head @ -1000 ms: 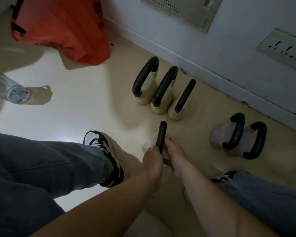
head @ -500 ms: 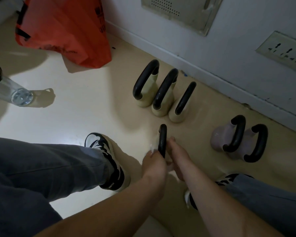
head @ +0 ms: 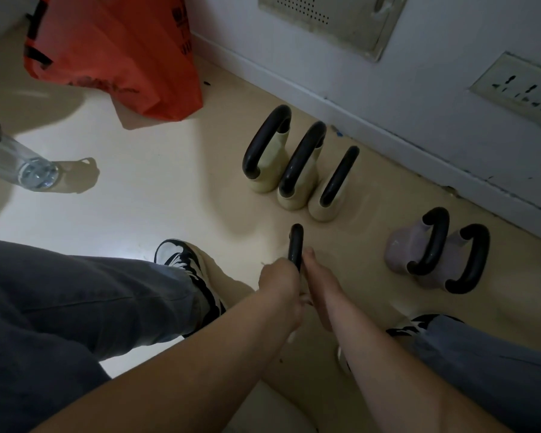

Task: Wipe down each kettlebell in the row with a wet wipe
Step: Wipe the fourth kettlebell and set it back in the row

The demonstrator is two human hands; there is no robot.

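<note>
A kettlebell's black handle (head: pixel 295 245) stands up between my two hands; its body is hidden under them. My left hand (head: pixel 280 284) is closed against the handle's left side, with a small white edge of the wet wipe (head: pixel 263 263) showing at its knuckles. My right hand (head: pixel 320 287) grips the right side, fingers lying along the handle. Behind them three cream kettlebells (head: pixel 297 196) stand in a tight row. Two mauve kettlebells (head: pixel 400 250) sit to the right by the wall.
An orange plastic bag (head: pixel 116 57) lies at the back left and a clear water bottle (head: pixel 19 165) at the far left. My shoes (head: pixel 188 267) and grey trouser legs flank the hands. A wall with baseboard, socket plate (head: pixel 519 89) and metal panel (head: pixel 325 17) is behind.
My left hand has slid over the wipe, so less white shows beside the handle. The held kettlebell stays in place and the other kettlebells have not moved.
</note>
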